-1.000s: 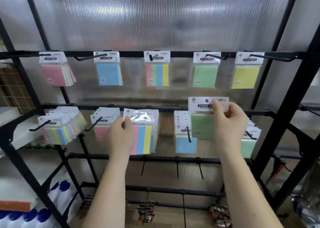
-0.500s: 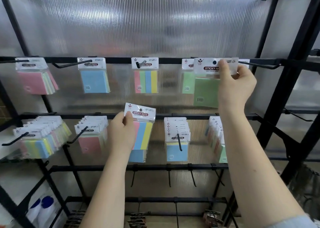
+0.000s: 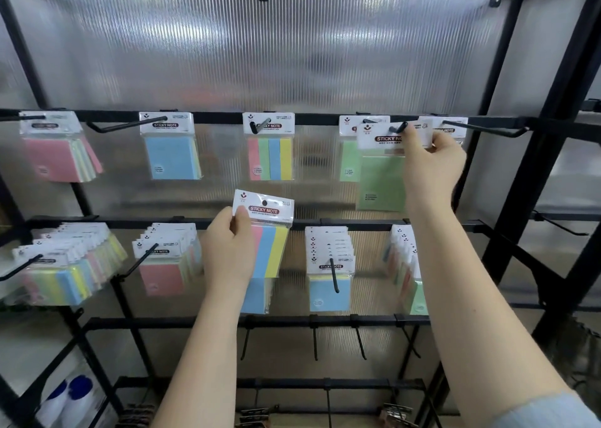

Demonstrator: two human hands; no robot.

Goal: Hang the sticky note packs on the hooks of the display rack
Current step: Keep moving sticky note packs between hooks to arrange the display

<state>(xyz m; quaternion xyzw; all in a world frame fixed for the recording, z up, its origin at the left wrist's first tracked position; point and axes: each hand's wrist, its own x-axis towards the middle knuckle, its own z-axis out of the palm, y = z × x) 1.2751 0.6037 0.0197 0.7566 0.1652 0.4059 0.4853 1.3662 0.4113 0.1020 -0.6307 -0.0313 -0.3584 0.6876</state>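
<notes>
Raising hands (image 3: 431,162) gripping packs (image 3: 380,180)

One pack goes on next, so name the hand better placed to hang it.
Right. The right hand holds the green pack with its header at a top-row hook; the left hand holds the striped pack lower, off any hook.

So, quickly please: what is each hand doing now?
Left hand: closed on the striped sticky note pack, off the hooks.
Right hand: pinching the green sticky note pack at a top-row hook.
</notes>
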